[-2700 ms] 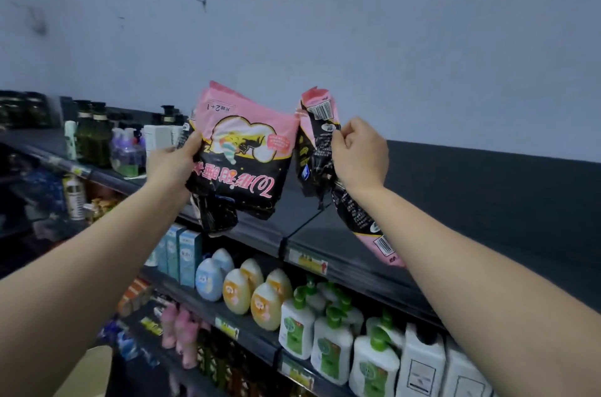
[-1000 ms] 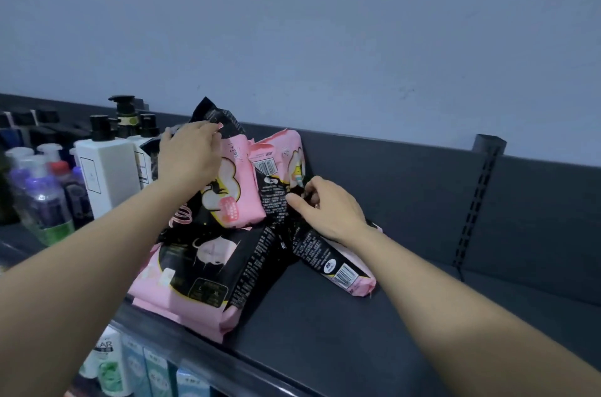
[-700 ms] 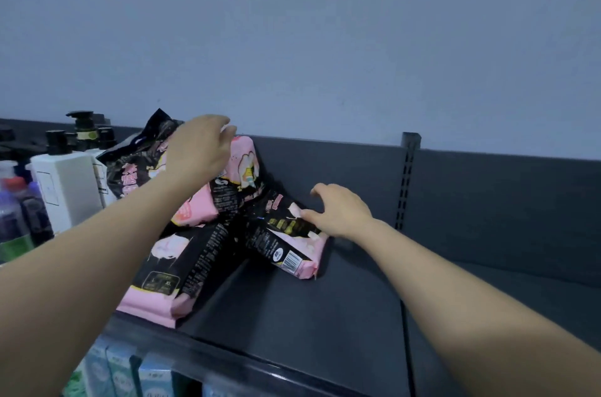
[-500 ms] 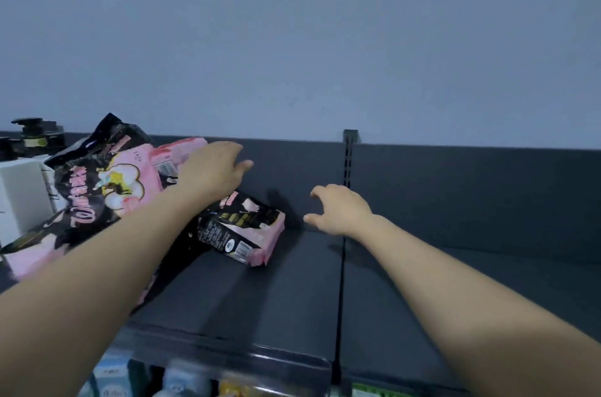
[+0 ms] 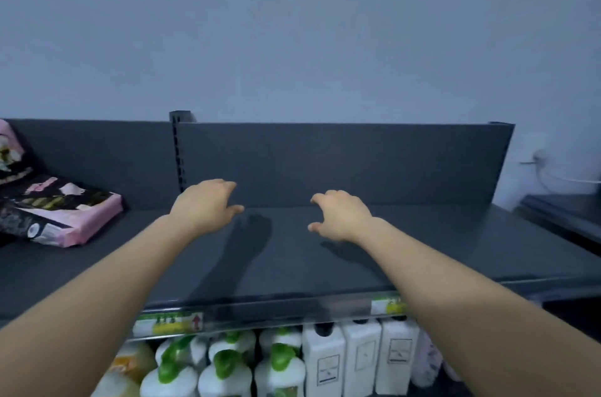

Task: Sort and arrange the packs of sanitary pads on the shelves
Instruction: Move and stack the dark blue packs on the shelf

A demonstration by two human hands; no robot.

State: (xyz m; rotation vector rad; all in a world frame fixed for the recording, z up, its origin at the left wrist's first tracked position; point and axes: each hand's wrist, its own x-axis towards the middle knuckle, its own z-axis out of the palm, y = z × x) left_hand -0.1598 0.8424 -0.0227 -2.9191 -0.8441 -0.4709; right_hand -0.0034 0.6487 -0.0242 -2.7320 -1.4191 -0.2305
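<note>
Bottom of frame: green-capped bottles, white square bottles. Above them, shelf-edge tags, print blurred. Mid-frame: left hand and right hand over top shelf, fingers loosely curled, grasping nothing. Left edge: pink-black pad packs lying on top shelf, well apart from hands, text unreadable. Back panel behind.

This is a shop aisle. A dark metal display shelf runs across the middle of the frame, backed by a low panel and a slotted upright of the kind used in retail racking. Along its front edge at the bottom sit price labels. Below, at lower centre, stand rows of identical green-capped bottles and white bottles, faced outward like stock. Pink-and-black packs of pads lie at the left edge.
</note>
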